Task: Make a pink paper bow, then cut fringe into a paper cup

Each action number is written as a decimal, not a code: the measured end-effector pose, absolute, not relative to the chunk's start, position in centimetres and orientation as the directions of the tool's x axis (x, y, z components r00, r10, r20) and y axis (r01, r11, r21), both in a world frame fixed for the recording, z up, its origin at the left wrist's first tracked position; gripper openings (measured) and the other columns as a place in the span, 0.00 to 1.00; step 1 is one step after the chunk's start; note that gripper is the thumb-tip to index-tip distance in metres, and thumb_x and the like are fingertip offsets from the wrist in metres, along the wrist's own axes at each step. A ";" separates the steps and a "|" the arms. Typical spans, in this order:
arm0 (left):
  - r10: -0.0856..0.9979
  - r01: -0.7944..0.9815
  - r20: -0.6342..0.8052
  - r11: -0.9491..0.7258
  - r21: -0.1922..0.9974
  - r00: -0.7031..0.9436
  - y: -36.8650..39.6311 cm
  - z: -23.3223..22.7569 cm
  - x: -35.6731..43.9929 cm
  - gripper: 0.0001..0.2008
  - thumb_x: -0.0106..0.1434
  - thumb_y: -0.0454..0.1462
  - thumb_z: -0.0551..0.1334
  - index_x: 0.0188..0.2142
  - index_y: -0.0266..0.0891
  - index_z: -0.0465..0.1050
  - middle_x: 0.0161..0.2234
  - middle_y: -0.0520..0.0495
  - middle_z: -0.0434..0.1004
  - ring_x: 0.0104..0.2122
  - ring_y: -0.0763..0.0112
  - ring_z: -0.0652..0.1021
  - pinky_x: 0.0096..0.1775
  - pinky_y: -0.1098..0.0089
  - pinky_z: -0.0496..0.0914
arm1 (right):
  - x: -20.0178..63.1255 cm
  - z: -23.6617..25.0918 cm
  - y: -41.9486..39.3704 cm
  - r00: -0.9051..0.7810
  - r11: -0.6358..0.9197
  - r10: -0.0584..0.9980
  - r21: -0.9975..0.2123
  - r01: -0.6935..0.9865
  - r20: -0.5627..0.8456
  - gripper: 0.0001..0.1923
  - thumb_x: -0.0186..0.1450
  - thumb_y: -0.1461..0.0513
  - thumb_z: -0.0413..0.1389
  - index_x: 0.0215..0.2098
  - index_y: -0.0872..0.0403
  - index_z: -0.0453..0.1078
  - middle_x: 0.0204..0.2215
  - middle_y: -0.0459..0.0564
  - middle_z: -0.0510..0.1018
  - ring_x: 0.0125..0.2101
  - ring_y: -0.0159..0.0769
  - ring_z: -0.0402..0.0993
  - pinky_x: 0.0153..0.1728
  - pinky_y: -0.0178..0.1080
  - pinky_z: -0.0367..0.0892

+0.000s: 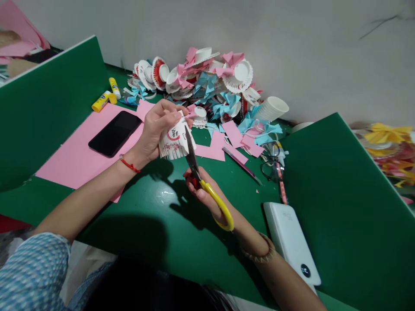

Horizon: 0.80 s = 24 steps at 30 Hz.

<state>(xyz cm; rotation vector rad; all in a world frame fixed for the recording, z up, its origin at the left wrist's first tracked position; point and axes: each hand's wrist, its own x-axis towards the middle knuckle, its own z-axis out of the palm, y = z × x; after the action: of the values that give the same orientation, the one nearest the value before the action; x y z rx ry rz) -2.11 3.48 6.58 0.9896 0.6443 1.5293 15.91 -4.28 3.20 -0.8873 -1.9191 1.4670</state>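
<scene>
My left hand (158, 125) grips a white printed paper cup (175, 139), its wall cut into a fringe of narrow strips along the lower edge. In my right hand (202, 190) are scissors (216, 202) with yellow handles and dark blades. The blades point up and lie against the right side of the cup; whether they bite into the paper I cannot tell. Below both hands is the green table top (145, 220). Part of the cup is hidden behind my left fingers.
Fringed cup pieces with pink and blue paper bows (207, 82) pile against the wall. Stacked white cups (272, 108) lie beside them. A black phone (114, 133) rests on pink paper (68, 162), near glue sticks (101, 101). Right are a pen (241, 164), glasses (270, 166), a white power bank (290, 239) and a green partition (343, 207).
</scene>
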 end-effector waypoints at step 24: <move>0.957 -0.541 0.291 -0.249 0.803 -0.009 3.6 6.7 -2.2 0.12 0.52 0.36 0.64 0.22 0.39 0.59 0.27 0.53 0.72 0.30 0.68 0.80 0.29 0.69 0.72 | 15.9 2.9 -4.1 -0.589 0.238 0.799 -0.963 0.126 0.120 0.31 0.62 0.36 0.46 0.43 0.53 0.62 0.24 0.42 0.62 0.23 0.29 0.55 0.24 0.35 0.53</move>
<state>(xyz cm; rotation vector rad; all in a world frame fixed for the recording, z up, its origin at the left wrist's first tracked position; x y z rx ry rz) -2.17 3.57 6.66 0.9997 0.5771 1.5704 15.86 -4.11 2.90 -0.8464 -1.8902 1.3850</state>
